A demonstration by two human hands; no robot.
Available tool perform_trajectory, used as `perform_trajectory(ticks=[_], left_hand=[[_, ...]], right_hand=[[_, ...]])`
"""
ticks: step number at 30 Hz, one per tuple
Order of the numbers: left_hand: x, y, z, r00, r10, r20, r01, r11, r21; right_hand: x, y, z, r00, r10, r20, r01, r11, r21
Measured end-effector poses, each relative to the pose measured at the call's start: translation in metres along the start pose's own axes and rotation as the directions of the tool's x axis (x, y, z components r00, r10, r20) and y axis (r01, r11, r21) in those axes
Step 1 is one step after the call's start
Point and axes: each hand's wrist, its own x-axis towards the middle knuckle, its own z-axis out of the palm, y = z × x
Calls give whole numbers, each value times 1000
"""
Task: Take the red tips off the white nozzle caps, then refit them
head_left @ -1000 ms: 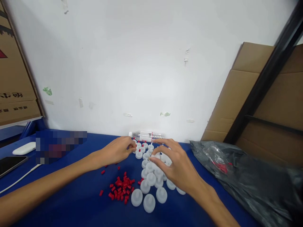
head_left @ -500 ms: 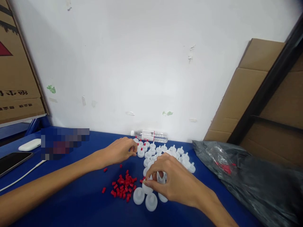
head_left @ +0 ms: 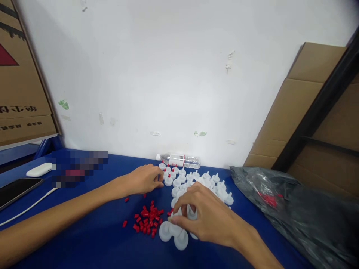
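Observation:
On a blue table point(head_left: 92, 239) lies a spread of white plastic caps point(head_left: 206, 180) with short spouts, and beside it a pile of small red plugs point(head_left: 147, 218). My right hand point(head_left: 203, 215) is curled over the near white caps, its fingertips pinching one of them. My left hand point(head_left: 144, 179) rests farther back at the left edge of the caps, fingers closed against a white cap with a red tip point(head_left: 168, 181). What my left fingers hold is hidden.
A clear water bottle point(head_left: 179, 160) lies against the white wall. A black plastic bag point(head_left: 294, 213) with red bits inside fills the right side, before cardboard boxes point(head_left: 308, 112). At far left are a phone point(head_left: 15, 188), a white cable and a white mouse point(head_left: 39, 169).
My right hand has drawn back from the far caps to the near ones and closed on one. My left hand has hardly moved. The view has shifted slightly right.

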Motion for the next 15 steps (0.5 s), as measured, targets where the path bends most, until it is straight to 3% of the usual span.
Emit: perform_trajectory(ticks=[2,8,15], left_hand=[[2,-5,1,1000,-7,-27,7,1000,11],[12,-26,9,991,4,-136,3,999,51],[12,-19,14,983,87,-161,-73,993,87]], right_hand=[[1,2,-4,1000,-1,-26,1,1000,3],[6,13,-7,967,-35,-252,-3,989,-150],[8,23,-1,937,-75,-342,-26,959,-282]])
